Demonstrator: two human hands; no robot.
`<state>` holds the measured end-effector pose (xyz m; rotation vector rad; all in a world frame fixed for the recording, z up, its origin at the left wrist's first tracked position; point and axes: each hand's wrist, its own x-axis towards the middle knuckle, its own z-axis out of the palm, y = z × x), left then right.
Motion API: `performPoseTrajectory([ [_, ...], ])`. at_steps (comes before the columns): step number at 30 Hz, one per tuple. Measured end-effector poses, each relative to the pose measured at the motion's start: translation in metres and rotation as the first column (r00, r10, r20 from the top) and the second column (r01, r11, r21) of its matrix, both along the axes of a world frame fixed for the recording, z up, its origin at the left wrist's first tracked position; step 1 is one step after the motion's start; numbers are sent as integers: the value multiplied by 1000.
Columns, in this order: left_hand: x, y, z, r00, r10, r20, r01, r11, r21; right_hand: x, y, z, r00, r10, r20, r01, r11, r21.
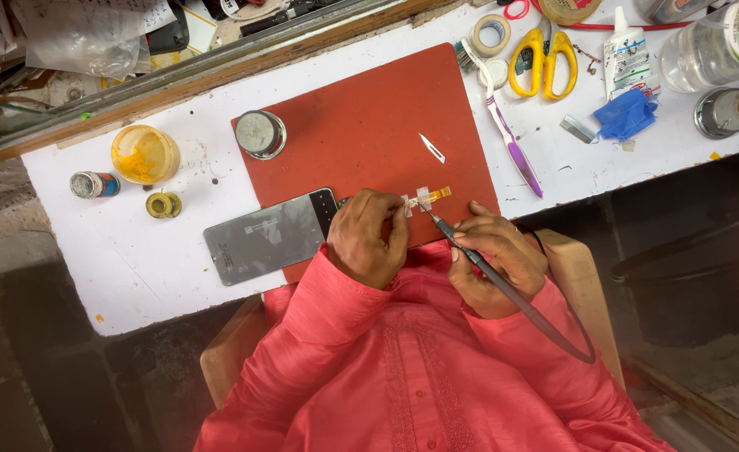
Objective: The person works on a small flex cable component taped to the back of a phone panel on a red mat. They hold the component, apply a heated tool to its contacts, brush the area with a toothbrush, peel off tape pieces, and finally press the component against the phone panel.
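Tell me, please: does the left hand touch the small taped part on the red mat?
Touching. The head view shows the left hand's fingertips pressed on the taped part lying on the red mat.

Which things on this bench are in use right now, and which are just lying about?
In use: left hand, right hand, thin grey soldering iron, small taped orange flex strip, red work mat.

Lying about: yellow-handled scissors, purple toothbrush, blue cloth, grey phone panel.

Small flex cable (426,198) with orange end, taped flat on red mat; thin grey soldering iron (503,286) slanted, tip on cable
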<state>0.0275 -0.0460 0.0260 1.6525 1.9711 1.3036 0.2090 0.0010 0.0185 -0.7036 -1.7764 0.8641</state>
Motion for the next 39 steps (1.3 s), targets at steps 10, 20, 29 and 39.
performPoseTrajectory([
  [10, 3, 4, -3, 999, 54, -2, -54, 998, -21, -2, -3, 0, 1000, -22, 21, 21, 1000, 9],
  [20, 4, 3, -5, 998, 59, -15, -60, 998, -12, -3, -3, 3, 998, -10, 62, 8, 1000, 26],
  [29, 4, 3, -7, 998, 51, -21, -51, 999, -8, -4, -2, 4, 996, -14, 89, 8, 998, 61],
  [39, 3, 3, -6, 999, 33, -20, -33, 999, -15, -5, -1, 1, 995, -31, 92, 23, 996, 88],
])
